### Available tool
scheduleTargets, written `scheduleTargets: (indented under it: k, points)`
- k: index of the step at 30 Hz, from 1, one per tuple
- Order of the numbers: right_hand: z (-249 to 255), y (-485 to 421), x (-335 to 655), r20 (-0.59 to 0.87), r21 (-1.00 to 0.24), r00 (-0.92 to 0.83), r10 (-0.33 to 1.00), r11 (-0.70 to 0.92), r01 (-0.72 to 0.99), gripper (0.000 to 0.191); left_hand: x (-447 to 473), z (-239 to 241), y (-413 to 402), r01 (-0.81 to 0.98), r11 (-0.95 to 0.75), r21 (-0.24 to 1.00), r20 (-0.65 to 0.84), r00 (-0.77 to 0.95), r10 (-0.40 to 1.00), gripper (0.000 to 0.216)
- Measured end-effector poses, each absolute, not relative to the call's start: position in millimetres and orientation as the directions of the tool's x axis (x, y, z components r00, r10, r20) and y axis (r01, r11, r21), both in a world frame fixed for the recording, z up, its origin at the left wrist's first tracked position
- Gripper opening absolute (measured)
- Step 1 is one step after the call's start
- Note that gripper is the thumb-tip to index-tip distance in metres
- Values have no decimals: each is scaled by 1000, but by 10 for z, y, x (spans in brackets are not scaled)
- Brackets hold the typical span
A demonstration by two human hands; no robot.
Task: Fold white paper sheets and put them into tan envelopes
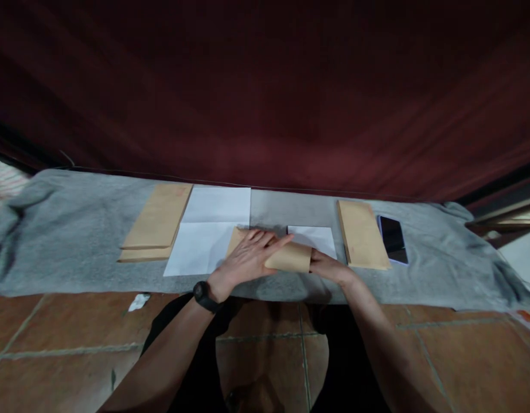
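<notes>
A brown envelope (291, 259) lies on the grey cloth (76, 241) in front of me. My left hand (248, 258) rests flat on its left part, fingers stretched out and pressing down; a black watch is on that wrist. My right hand (327, 267) grips the envelope's right end, its fingers mostly hidden behind the paper. A folded white sheet (314, 238) lies just behind the envelope, partly covered by it.
A large white paper (207, 229) lies to the left, beside a stack of brown envelopes (155, 223). Another envelope stack (362, 235) and a dark phone (393, 239) lie to the right. A dark red curtain hangs behind. Tiled floor is below.
</notes>
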State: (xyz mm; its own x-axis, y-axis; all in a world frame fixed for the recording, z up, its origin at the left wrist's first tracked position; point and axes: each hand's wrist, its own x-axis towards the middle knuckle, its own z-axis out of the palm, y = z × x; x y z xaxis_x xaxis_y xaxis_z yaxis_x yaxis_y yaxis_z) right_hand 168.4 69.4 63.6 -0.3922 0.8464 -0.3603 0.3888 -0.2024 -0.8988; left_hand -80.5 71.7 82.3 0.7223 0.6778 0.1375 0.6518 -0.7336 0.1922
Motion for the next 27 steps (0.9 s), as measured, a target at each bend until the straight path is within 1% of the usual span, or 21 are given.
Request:
scheduleTargets:
  k: [2, 4, 7, 9, 10, 12, 13, 14, 16, 18, 20, 21, 23, 27]
  points:
    - [602, 704, 1738, -318, -931, -456, 831, -182, 316, 31, -851, 791, 745, 690, -700, 184, 135, 687, 714, 102]
    - [555, 729, 1764, -270, -954, -483, 833, -164, 250, 34, -892, 752, 772, 727, -664, 174, 129, 652, 747, 103]
    - [459, 781, 1794, -199, -978, -440, 875, -151, 143, 38, -933, 702, 811, 761, -627, 167, 118, 616, 779, 106]
    - [381, 819, 1830, -169, -983, -354, 920, -130, 130, 38, -944, 690, 834, 778, -608, 160, 114, 597, 794, 108]
    - [343, 836, 1856, -152, -981, -282, 947, -109, 163, 37, -946, 692, 842, 786, -598, 154, 116, 587, 801, 108]
    - [279, 862, 1927, -80, -948, -96, 992, -46, 316, 35, -941, 709, 853, 798, -586, 140, 139, 570, 810, 108]
    - [259, 867, 1968, -20, -903, -2, 1000, -18, 430, 34, -936, 721, 855, 800, -585, 135, 156, 566, 810, 107]
    - [247, 865, 2009, 44, -832, 74, 996, -5, 555, 35, -931, 731, 856, 799, -587, 130, 173, 564, 807, 107]
    - [245, 836, 2075, 143, -626, 150, 978, -28, 780, 40, -925, 738, 858, 798, -590, 123, 196, 564, 802, 106]
    - [260, 786, 2106, 163, -406, 170, 972, -91, 909, 52, -930, 717, 865, 807, -579, 114, 200, 552, 809, 106]
    - [273, 734, 2100, 132, -249, 188, 973, -151, 957, 65, -945, 674, 878, 822, -559, 106, 191, 535, 823, 105]
    - [277, 715, 2089, 114, -200, 197, 974, -171, 965, 69, -954, 649, 887, 827, -553, 105, 182, 531, 828, 105]
    - [282, 698, 2062, 83, -149, 214, 973, -200, 968, 73, -970, 601, 905, 826, -552, 113, 159, 534, 831, 106]
    - [302, 738, 2049, -4, -160, 242, 970, -239, 958, 67, -968, 553, 926, 826, -547, 137, 123, 533, 837, 110]
